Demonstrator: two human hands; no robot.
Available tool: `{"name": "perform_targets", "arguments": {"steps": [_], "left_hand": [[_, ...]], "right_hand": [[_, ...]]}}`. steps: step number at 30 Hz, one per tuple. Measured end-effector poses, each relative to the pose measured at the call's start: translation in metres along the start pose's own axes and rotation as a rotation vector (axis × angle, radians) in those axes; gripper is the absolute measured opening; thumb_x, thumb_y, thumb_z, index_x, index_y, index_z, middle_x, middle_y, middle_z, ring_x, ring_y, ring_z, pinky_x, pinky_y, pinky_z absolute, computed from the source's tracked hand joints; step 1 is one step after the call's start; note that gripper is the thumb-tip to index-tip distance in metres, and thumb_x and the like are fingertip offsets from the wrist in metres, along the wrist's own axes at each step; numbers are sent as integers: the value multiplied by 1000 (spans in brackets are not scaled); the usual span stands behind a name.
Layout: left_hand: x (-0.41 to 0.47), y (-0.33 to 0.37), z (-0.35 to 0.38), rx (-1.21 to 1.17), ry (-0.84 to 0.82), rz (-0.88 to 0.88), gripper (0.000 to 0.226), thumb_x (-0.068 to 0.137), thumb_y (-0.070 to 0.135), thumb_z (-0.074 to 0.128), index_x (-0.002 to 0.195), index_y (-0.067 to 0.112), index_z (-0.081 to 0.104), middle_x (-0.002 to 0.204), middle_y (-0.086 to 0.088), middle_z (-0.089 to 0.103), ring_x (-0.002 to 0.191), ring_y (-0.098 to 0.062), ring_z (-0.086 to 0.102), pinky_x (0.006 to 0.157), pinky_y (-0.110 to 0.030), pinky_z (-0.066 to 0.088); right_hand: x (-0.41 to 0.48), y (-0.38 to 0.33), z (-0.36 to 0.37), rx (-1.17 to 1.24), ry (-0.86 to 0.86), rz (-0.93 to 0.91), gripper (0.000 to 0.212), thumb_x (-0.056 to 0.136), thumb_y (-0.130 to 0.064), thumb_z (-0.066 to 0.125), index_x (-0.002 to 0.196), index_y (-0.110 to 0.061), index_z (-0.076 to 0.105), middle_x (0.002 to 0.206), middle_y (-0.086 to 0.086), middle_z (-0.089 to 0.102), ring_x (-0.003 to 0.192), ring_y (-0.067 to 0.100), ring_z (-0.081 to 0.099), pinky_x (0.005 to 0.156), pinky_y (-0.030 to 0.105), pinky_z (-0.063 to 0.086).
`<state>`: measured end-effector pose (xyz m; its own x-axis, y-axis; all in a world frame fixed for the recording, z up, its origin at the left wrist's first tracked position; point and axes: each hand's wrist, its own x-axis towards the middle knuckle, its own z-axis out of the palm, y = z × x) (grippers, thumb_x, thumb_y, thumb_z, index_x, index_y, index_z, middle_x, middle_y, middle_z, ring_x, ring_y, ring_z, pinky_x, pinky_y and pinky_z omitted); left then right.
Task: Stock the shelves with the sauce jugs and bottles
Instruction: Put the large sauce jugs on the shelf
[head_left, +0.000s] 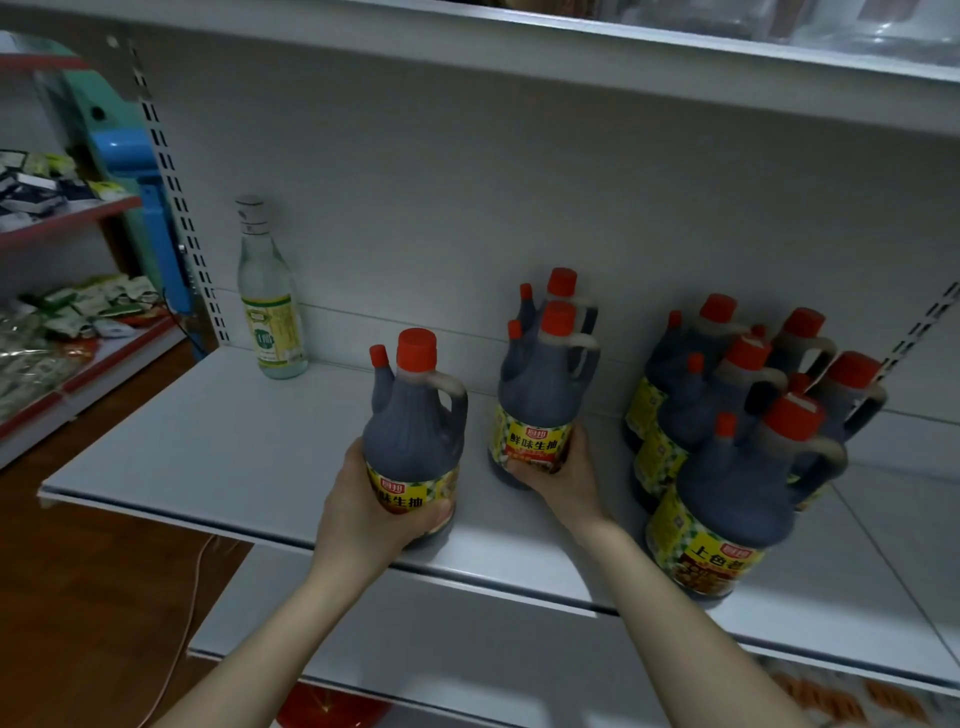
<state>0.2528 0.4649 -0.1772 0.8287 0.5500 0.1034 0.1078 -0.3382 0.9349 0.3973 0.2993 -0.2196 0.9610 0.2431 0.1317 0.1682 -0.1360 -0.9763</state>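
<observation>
On the white shelf (218, 441) my left hand (358, 514) grips the base of a dark sauce jug (413, 415) with red caps, standing near the front edge. My right hand (566, 478) holds the bottom of a second sauce jug (540, 395), which stands further back with a third jug (563, 296) right behind it. To the right, a cluster of several similar jugs (737, 467) stands together, the nearest with a yellow label. A clear bottle with a pale label (267, 306) stands alone at the back left.
A higher shelf (675, 62) overhangs the jugs, and a lower shelf (467, 649) juts out beneath. Slotted uprights (176, 208) frame the bay. A red-edged rack with packets (78, 332) stands to the left over a wooden floor (93, 597).
</observation>
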Motion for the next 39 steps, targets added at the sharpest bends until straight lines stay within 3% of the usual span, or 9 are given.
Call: {"name": "perform_targets", "arguments": {"steps": [3, 6, 9, 11, 15, 19, 24, 34, 39], "left_hand": [[0, -1, 0, -13, -2, -3, 92, 57, 18, 87, 133, 19, 36, 104, 12, 49, 92, -9, 49, 69, -20, 39], [-1, -2, 0, -7, 1, 10, 92, 57, 18, 87, 133, 18, 36, 105, 12, 48, 93, -8, 48, 65, -15, 38], [0, -2, 1, -2, -2, 12, 92, 57, 20, 87, 134, 19, 35, 108, 12, 48, 95, -9, 48, 72, -22, 40], [1, -4, 1, 2, 0, 15, 92, 57, 20, 87, 134, 19, 35, 108, 12, 48, 95, -9, 48, 71, -21, 39], [1, -5, 1, 3, 4, 14, 92, 58, 20, 87, 134, 20, 35, 107, 13, 48, 94, -8, 48, 64, -13, 37], [0, -6, 1, 13, 10, 23, 92, 58, 21, 87, 134, 19, 35, 107, 13, 47, 94, -7, 47, 65, -14, 37], [-1, -4, 1, 1, 1, 16, 92, 59, 20, 86, 135, 19, 34, 109, 13, 47, 96, -8, 47, 76, -23, 39], [0, -4, -2, -4, -35, 10, 91, 57, 21, 87, 131, 23, 35, 105, 15, 49, 92, -9, 51, 75, -25, 41], [0, -3, -10, -50, -151, 6, 84, 63, 13, 83, 127, 29, 30, 103, 22, 48, 89, 5, 50, 71, -14, 41]], "right_hand": [[-2, 1, 0, 0, 14, -6, 76, 66, -3, 80, 128, -12, 38, 119, -5, 54, 103, 4, 55, 76, 5, 47], [-9, 4, 4, -26, 101, -11, 68, 61, 4, 81, 114, -16, 44, 101, -16, 55, 87, -10, 54, 66, -1, 42], [-13, 10, 6, -61, 129, -6, 68, 57, 1, 83, 115, -8, 52, 102, -2, 62, 89, 0, 60, 63, 1, 43], [-14, 11, 7, -66, 122, 29, 69, 58, -3, 84, 119, -8, 51, 105, 0, 61, 93, 12, 59, 64, 6, 45], [-15, 10, 5, -91, 116, 63, 66, 62, -7, 82, 119, -13, 50, 105, -3, 59, 95, 14, 57, 74, 22, 43], [-17, 5, 7, -128, 138, 54, 47, 63, -9, 82, 89, -32, 50, 85, -17, 59, 76, -4, 55, 60, 7, 41], [-20, 2, 9, -152, 159, 66, 58, 63, -13, 82, 114, -15, 54, 97, -7, 59, 87, 9, 56, 60, 3, 38], [-20, 2, 8, -156, 144, 59, 54, 65, -11, 81, 111, -14, 52, 100, -3, 60, 86, 8, 56, 57, 1, 41], [-22, -4, 3, -167, 94, 22, 48, 70, -6, 77, 110, -10, 53, 98, -1, 59, 83, 4, 56, 60, 1, 41]]}}
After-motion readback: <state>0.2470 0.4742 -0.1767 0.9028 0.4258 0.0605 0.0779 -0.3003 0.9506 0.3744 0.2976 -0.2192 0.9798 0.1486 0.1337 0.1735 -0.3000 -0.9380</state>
